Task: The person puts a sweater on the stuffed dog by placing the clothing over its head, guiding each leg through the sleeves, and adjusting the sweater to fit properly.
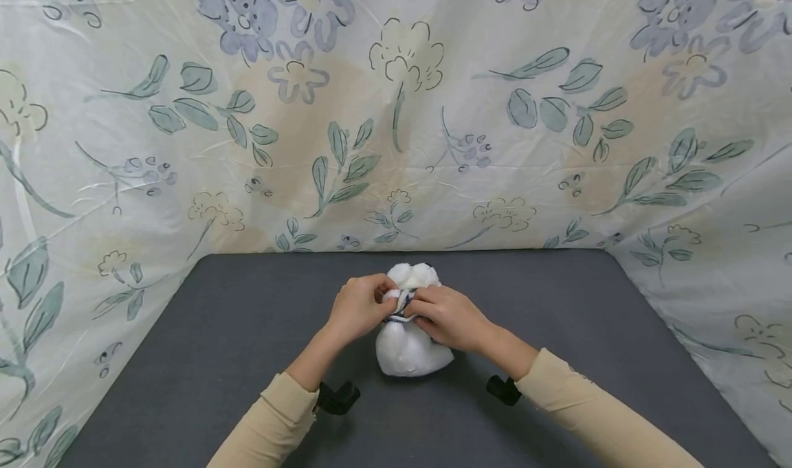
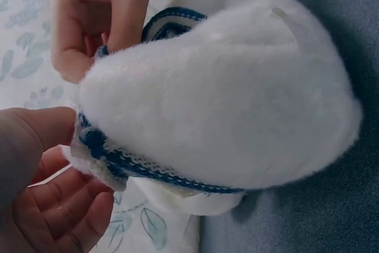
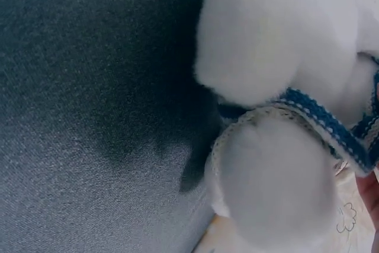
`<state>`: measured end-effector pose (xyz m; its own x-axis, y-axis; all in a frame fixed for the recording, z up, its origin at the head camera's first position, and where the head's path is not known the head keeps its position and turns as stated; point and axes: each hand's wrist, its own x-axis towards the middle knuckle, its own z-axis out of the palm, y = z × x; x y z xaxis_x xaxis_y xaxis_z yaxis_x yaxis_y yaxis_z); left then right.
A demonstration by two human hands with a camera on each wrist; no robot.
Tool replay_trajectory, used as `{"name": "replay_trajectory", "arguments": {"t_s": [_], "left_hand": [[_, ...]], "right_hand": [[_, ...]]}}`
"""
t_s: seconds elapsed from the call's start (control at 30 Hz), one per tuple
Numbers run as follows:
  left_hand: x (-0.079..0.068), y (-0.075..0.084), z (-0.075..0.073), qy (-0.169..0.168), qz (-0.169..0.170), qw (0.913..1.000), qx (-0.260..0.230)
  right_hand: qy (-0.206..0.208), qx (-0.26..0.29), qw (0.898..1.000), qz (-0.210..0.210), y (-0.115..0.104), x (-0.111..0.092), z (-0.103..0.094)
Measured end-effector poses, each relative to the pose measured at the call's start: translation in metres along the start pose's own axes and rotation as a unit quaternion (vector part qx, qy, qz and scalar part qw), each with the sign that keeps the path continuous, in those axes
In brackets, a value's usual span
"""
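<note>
A white plush toy [image 1: 405, 354] sits on the dark table, its rounded back towards the head camera. Around it runs a blue-and-white knitted garment [image 2: 160, 173], whose exact kind I cannot tell. My left hand [image 1: 359, 310] is at the toy's upper left; in the left wrist view its thumb and fingers pinch the garment's edge. On the other side my right hand [image 1: 448, 317] pinches a knitted strip [image 3: 325, 124] of the garment, drawn away from the fur in the right wrist view. The fingers partly cover the toy's middle.
The dark grey tabletop [image 1: 247, 330] spreads around the toy. A floral cloth [image 1: 396, 110] hangs behind the table's far edge and along both sides. Black wrist cameras sit under both beige sleeves [image 1: 272, 413].
</note>
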<state>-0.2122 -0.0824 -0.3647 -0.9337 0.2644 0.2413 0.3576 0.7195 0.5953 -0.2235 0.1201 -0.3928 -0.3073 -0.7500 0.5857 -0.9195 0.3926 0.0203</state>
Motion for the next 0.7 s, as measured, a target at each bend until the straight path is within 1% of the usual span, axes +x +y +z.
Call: {"name": "replay_trajectory", "arguments": {"t_s": [0.2,0.37,0.57,0.7], "left_hand": [[0.002,-0.003,-0.002,0.004,-0.02,0.9992,-0.034],[0.005,-0.007,-0.004,0.004,-0.021,0.9978,-0.062],[0.01,-0.012,-0.005,0.013,-0.023,0.9968,-0.076],[0.012,-0.015,-0.004,0.018,-0.029,0.9956,-0.087]], "right_hand": [[-0.039,-0.008,0.999,0.014,-0.001,0.0,0.001],[-0.058,-0.011,0.998,0.02,-0.002,0.0,0.001],[-0.082,-0.014,0.996,0.018,-0.002,0.002,-0.001],[-0.107,-0.011,0.994,0.03,-0.003,0.002,-0.003]]}}
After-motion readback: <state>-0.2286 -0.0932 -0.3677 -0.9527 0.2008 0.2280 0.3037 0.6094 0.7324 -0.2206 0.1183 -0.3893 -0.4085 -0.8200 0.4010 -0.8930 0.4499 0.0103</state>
